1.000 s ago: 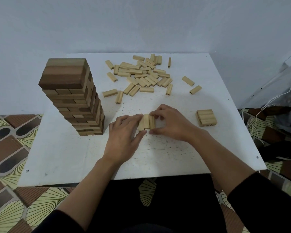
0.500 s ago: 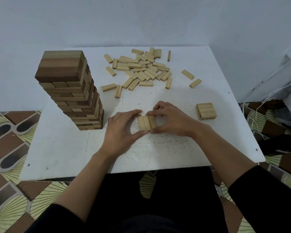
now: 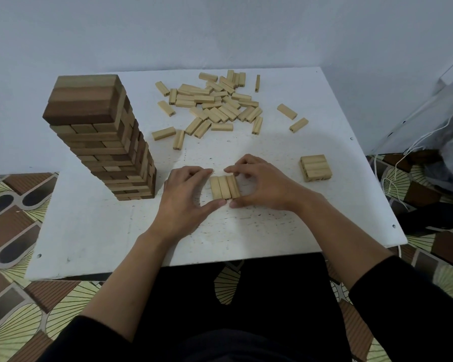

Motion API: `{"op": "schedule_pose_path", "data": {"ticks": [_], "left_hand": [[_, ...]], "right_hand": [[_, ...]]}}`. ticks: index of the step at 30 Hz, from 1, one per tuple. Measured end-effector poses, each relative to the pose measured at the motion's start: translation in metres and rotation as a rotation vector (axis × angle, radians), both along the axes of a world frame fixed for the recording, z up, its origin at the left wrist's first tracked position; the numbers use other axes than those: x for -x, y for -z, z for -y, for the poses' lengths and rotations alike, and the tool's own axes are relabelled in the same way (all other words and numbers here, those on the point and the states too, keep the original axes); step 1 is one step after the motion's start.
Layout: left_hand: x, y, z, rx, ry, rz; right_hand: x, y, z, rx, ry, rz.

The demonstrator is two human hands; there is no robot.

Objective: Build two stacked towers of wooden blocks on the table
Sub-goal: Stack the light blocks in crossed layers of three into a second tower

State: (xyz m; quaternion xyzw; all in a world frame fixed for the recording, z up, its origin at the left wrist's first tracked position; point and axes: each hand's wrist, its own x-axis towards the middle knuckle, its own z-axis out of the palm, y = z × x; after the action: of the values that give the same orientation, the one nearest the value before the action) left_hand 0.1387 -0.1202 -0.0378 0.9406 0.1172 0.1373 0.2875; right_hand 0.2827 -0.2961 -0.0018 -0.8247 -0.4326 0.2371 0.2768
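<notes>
L hand (image 3: 183, 197): ur fingers + thumb clamp the blocks (image 3: 224, 187), flat on table (image 3: 89, 231)
R hand (image 3: 262, 186): fingers pinch same blocks

Your left hand (image 3: 183, 202) and right hand (image 3: 262, 186) pinch a row of three blocks (image 3: 224, 187) lying side by side on the white tabletop (image 3: 102, 231). Thumbs nearly meet at its near end; fingers (image 3: 199, 171) curl over the far end. Tall dark tower (image 3: 102, 142) stands upright, just left of your left hand. Loose pale blocks (image 3: 217, 105) are scattered toward the far edge. Small square stack (image 3: 315, 168) sits apart at right.
</notes>
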Motion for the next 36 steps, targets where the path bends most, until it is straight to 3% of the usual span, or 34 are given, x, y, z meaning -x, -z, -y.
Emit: {"op": "schedule_pose_path", "data": {"ticks": [18,36], "left_hand": [[-0.007,-0.002,0.0,0.015,-0.012,-0.064],[-0.011,-0.015,0.0,0.02,0.113,-0.159]], "right_hand": [[-0.005,-0.001,0.001,0.002,-0.059,0.023],[-0.005,-0.007,-0.001,0.002,-0.108,0.056]]}}
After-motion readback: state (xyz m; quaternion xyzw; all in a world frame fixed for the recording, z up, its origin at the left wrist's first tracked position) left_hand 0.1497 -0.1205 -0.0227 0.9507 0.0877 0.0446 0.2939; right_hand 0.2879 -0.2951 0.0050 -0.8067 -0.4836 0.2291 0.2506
